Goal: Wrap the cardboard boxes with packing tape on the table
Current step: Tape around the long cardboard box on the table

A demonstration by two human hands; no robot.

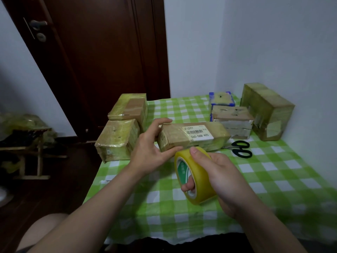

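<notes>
Gripping one end of the long brown cardboard box (193,138), left hand (151,148) risks it swivelling when right hand (223,177), clutching yellow tape roll (198,170), tugs.

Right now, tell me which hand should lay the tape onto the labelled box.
Right. The right hand grips the tape roll, fingers through its core, beside the labelled box's near edge. The left hand holds that box's left end, so it is busy steadying.
</notes>
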